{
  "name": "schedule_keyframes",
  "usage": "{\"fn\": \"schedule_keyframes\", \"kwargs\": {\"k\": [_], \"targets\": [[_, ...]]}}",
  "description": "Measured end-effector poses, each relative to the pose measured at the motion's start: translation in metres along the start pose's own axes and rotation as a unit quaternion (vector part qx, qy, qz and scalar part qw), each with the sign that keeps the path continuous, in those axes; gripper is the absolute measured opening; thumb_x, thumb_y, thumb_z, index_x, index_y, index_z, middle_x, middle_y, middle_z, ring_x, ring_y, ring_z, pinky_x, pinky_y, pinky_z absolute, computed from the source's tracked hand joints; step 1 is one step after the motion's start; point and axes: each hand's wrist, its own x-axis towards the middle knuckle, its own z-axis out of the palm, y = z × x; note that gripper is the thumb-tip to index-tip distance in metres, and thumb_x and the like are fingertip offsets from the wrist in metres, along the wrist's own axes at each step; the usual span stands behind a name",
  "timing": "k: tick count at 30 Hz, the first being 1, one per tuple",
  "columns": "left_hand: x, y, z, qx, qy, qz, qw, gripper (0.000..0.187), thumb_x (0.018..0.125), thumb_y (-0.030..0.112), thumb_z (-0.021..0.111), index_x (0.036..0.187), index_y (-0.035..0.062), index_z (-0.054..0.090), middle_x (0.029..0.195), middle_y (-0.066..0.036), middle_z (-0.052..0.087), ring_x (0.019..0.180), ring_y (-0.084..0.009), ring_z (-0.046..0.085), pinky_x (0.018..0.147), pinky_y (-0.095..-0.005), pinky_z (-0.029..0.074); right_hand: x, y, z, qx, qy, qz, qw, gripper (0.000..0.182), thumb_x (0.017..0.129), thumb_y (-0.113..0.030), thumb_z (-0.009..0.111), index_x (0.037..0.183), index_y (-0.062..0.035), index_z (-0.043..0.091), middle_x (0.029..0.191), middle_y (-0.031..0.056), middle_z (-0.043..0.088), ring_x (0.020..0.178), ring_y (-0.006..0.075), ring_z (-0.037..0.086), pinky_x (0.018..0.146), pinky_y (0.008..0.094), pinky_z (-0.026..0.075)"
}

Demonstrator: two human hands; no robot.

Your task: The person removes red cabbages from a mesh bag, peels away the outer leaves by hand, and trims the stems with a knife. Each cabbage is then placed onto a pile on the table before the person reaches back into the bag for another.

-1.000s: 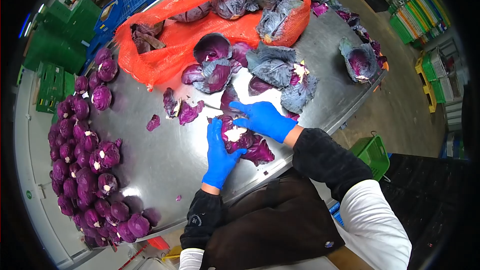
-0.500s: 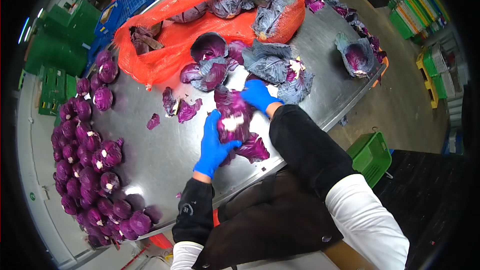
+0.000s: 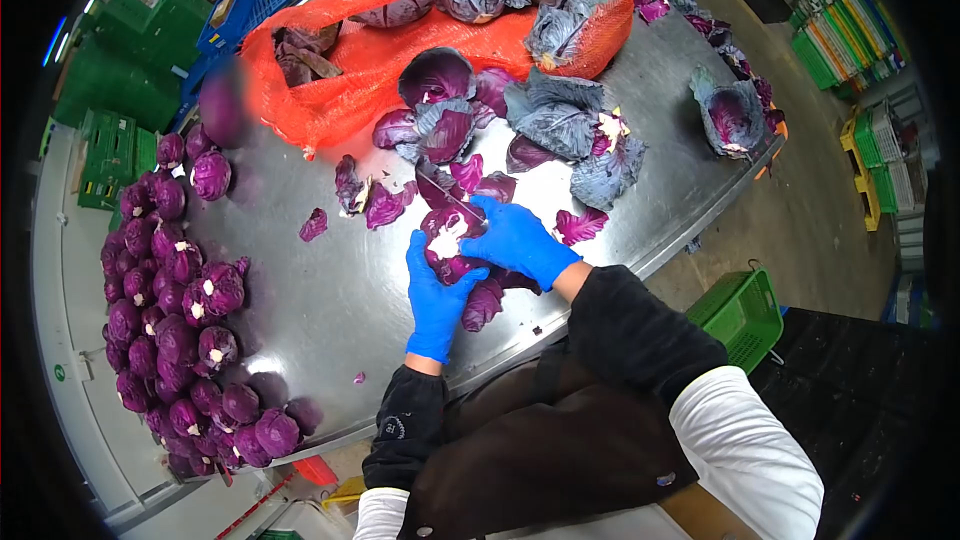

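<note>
My left hand (image 3: 437,300), in a blue glove, cups the near left side of a red cabbage (image 3: 447,240), its pale cut stem end facing up. Fingers curled, my right hand (image 3: 525,243) presses on the cabbage's right side. A thin straight edge, like a knife (image 3: 452,198) blade, runs from its fingers over the far side of the cabbage; the handle is hidden in the glove. Loose purple leaves (image 3: 483,305) lie beneath and beside the cabbage. Another torn leaf (image 3: 580,227) is to the right of my right hand.
Trimmed red cabbages (image 3: 175,345) crowd the metal table's (image 3: 300,315) left side. An orange net bag (image 3: 380,90) with untrimmed cabbages lies across the back. Outer leaves (image 3: 555,120) are piled before it; a hollow leaf (image 3: 730,120) sits near the right edge. A green basket (image 3: 740,320) stands below.
My right hand has moved nearer, from behind the cabbage onto its right side. The cabbage has turned in my left hand, and loose leaves around it have shifted.
</note>
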Motion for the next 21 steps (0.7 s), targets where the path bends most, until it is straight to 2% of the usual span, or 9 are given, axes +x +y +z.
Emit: {"fn": "schedule_keyframes", "kwargs": {"k": [4, 7, 9, 10, 12, 13, 16, 18, 21], "targets": [[0.001, 0.010, 0.005, 0.076, -0.006, 0.044, 0.996, 0.098, 0.062, 0.018, 0.087, 0.139, 0.0006, 0.028, 0.133, -0.015, 0.044, 0.118, -0.0237, 0.049, 0.098, -0.0348, 0.044, 0.006, 0.006, 0.004, -0.085, 0.041, -0.010, 0.995, 0.075, 0.070, -0.041, 0.064, 0.126, 0.0059, 0.047, 0.098, 0.0239, 0.064, 0.094, 0.0382, 0.062, 0.084, 0.0434, 0.049], [0.002, 0.013, 0.004, 0.171, 0.006, 0.078, 0.982, 0.095, 0.063, 0.020, 0.086, 0.137, 0.0007, 0.030, 0.132, -0.016, 0.045, 0.116, -0.0247, 0.050, 0.097, -0.0353, 0.045, 0.009, 0.010, 0.008, -0.113, 0.047, 0.020, 0.992, 0.058, 0.072, -0.034, 0.063, 0.118, -0.0002, 0.054, 0.089, 0.0203, 0.066, 0.087, 0.0363, 0.064, 0.080, 0.0437, 0.050], [0.004, 0.007, -0.001, 0.032, 0.004, -0.004, 0.999, 0.095, 0.061, 0.025, 0.087, 0.135, -0.0008, 0.032, 0.133, -0.019, 0.044, 0.120, -0.0292, 0.047, 0.101, -0.0370, 0.040, 0.015, 0.052, 0.014, -0.114, 0.168, -0.080, 0.976, 0.039, 0.074, -0.024, 0.061, 0.110, -0.0067, 0.059, 0.085, 0.0178, 0.066, 0.081, 0.0347, 0.064, 0.075, 0.0429, 0.051], [0.005, 0.011, -0.010, -0.006, 0.012, -0.058, 0.998, 0.093, 0.062, 0.026, 0.087, 0.133, -0.0005, 0.034, 0.128, -0.019, 0.047, 0.116, -0.0282, 0.050, 0.098, -0.0373, 0.043, 0.017, 0.085, 0.018, -0.118, 0.138, -0.063, 0.981, 0.034, 0.076, -0.020, 0.063, 0.109, -0.0118, 0.061, 0.083, 0.0156, 0.067, 0.078, 0.0317, 0.066, 0.071, 0.0406, 0.052], [0.007, 0.006, -0.017, -0.027, 0.030, -0.055, 0.998, 0.093, 0.062, 0.026, 0.088, 0.133, -0.0004, 0.034, 0.125, -0.019, 0.049, 0.112, -0.0267, 0.052, 0.096, -0.0370, 0.045, 0.007, 0.103, 0.019, 0.009, 0.112, -0.001, 0.994, 0.033, 0.076, -0.023, 0.066, 0.107, -0.0116, 0.063, 0.080, 0.0129, 0.067, 0.077, 0.0296, 0.066, 0.071, 0.0379, 0.052], [0.006, 0.007, -0.017, -0.025, 0.034, -0.058, 0.997, 0.093, 0.062, 0.026, 0.088, 0.133, -0.0004, 0.034, 0.125, -0.019, 0.049, 0.112, -0.0267, 0.052, 0.096, -0.0370, 0.045, 0.006, 0.099, 0.023, 0.009, 0.107, -0.003, 0.994, 0.033, 0.076, -0.023, 0.066, 0.107, -0.0116, 0.063, 0.080, 0.0129, 0.067, 0.077, 0.0296, 0.066, 0.071, 0.0379, 0.052], [0.005, 0.016, -0.005, 0.011, 0.024, -0.029, 0.999, 0.095, 0.061, 0.025, 0.088, 0.134, -0.0008, 0.033, 0.125, -0.019, 0.049, 0.113, -0.0264, 0.052, 0.096, -0.0367, 0.045, -0.006, 0.065, 0.024, 0.096, 0.145, -0.007, 0.985, 0.040, 0.076, -0.030, 0.070, 0.111, -0.0141, 0.062, 0.090, 0.0091, 0.067, 0.076, 0.0266, 0.066, 0.070, 0.0356, 0.053], [0.005, 0.021, -0.001, -0.037, 0.037, -0.049, 0.997, 0.094, 0.060, 0.025, 0.089, 0.133, -0.0010, 0.034, 0.125, -0.018, 0.050, 0.111, -0.0254, 0.054, 0.095, -0.0359, 0.046, -0.016, 0.029, 0.017, 0.053, 0.211, -0.153, 0.964, 0.043, 0.077, -0.033, 0.069, 0.116, -0.0158, 0.061, 0.103, 0.0058, 0.062, 0.078, 0.0255, 0.065, 0.070, 0.0345, 0.053], [0.006, 0.015, 0.001, -0.004, 0.041, -0.026, 0.999, 0.088, 0.063, 0.021, 0.087, 0.132, -0.0003, 0.037, 0.123, -0.016, 0.052, 0.108, -0.0234, 0.055, 0.093, -0.0338, 0.047, -0.016, 0.008, 0.010, 0.043, 0.146, -0.213, 0.965, 0.047, 0.078, -0.023, 0.072, 0.122, -0.0184, 0.058, 0.114, 0.0049, 0.058, 0.080, 0.0211, 0.066, 0.069, 0.0291, 0.053]]}}
